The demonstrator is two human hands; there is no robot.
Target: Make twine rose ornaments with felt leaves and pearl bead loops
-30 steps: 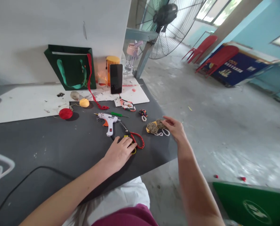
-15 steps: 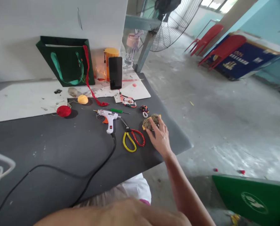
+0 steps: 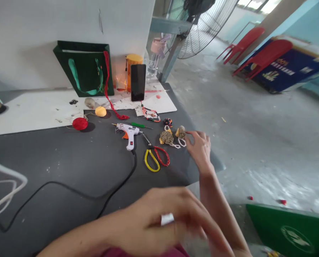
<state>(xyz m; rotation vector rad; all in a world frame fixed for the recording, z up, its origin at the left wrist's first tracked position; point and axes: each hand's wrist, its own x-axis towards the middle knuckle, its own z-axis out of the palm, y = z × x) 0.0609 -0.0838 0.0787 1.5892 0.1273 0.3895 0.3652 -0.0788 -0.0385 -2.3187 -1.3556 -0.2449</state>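
My right hand is at the right part of the grey table, thumb and index finger apart, its fingertips beside a small khaki and yellow crocheted piece with a white bead loop. Left of that lies a larger khaki crocheted piece with yellow parts and a bead string. My left hand hangs blurred in the foreground, fingers stretched to the right and partly bent, with nothing visible between them. Scissors with yellow and red handles and a white glue gun lie left of the crocheted pieces.
The grey table holds a red ball, a yellow ball, a green-handled tool and a black cable. Behind stand a green bag, a phone and a bottle. A fan is beyond.
My right hand has drawn back to the right off the crocheted pieces, which now show as two separate ones. My left hand has risen into view. The camera view has shifted slightly.
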